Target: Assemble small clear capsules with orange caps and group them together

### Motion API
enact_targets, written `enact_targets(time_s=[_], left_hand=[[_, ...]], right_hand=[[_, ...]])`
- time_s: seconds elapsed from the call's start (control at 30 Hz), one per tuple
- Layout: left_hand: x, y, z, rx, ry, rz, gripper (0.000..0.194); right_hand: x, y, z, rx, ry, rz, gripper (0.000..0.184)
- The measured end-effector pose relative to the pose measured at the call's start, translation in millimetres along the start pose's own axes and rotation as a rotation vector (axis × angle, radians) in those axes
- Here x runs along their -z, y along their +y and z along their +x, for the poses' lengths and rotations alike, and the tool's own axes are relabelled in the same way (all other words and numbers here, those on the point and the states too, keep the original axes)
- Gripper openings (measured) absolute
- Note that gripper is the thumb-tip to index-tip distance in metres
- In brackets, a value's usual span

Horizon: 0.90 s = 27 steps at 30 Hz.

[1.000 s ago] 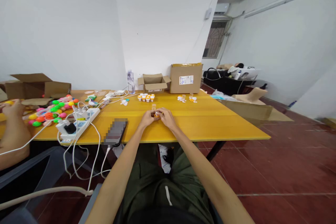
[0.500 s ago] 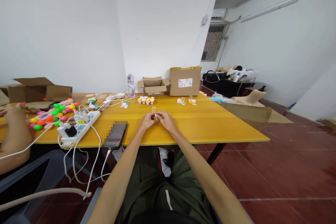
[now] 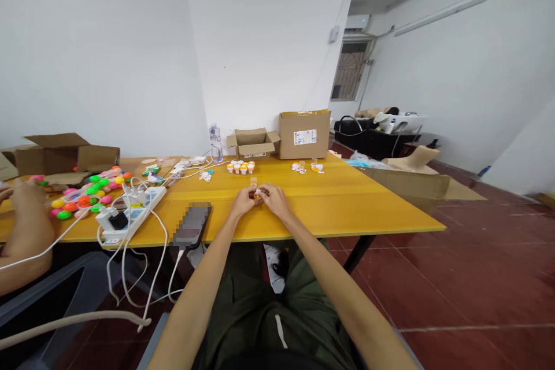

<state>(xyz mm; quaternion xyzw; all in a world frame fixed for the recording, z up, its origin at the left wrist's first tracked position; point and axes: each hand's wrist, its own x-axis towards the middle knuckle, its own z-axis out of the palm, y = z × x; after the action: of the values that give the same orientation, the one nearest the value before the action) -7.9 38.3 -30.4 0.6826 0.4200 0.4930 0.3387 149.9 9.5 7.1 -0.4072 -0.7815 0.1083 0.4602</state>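
Note:
My left hand (image 3: pixel 243 201) and my right hand (image 3: pixel 273 199) meet over the yellow table (image 3: pixel 347 202), both closed around a small orange-and-white bottle (image 3: pixel 257 193) between the fingertips. Just behind them stands a small clear vial (image 3: pixel 254 182). Farther back a cluster of small white bottles with orange caps (image 3: pixel 240 167) stands in a group, and a few more small pieces (image 3: pixel 307 167) lie to the right of it.
A phone (image 3: pixel 192 223) on a cable and a white power strip (image 3: pixel 130 210) lie at the left front. Two cardboard boxes (image 3: pixel 304 134) and a water bottle (image 3: pixel 215 141) stand at the back. Another person's arm (image 3: pixel 23 225) rests by bright plastic balls (image 3: pixel 82 196) at far left.
My hands have stayed together on the small bottle, with only slight finger motion. The camera has tilted slightly. The other person's hand at the left has shifted a little.

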Motion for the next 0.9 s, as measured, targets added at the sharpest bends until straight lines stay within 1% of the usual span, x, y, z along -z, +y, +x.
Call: enact_targets(time_s=[0.1, 0.33, 0.6, 0.77, 0.9], left_hand=[[-0.1, 2, -1, 0.002, 0.005, 0.000, 0.026], [-1.5, 27, -9, 0.021, -0.010, -0.031, 0.022], [-2.2, 34, -11, 0.043, 0.012, 0.011, 0.022], [-2.4, 41, -13, 0.045, -0.010, -0.005, 0.022], [-2.3, 43, -13, 0.036, -0.019, -0.026, 0.023]], right_hand=[[0, -1, 0, -0.015, 0.003, -0.019, 0.014], [1, -4, 0, -0.045, -0.032, -0.079, 0.011], [2, -6, 0, -0.061, -0.014, -0.073, 0.009], [2, -3, -1, 0.006, 0.034, 0.015, 0.016], [2, 1, 0, 0.030, -0.002, 0.052, 0.023]])
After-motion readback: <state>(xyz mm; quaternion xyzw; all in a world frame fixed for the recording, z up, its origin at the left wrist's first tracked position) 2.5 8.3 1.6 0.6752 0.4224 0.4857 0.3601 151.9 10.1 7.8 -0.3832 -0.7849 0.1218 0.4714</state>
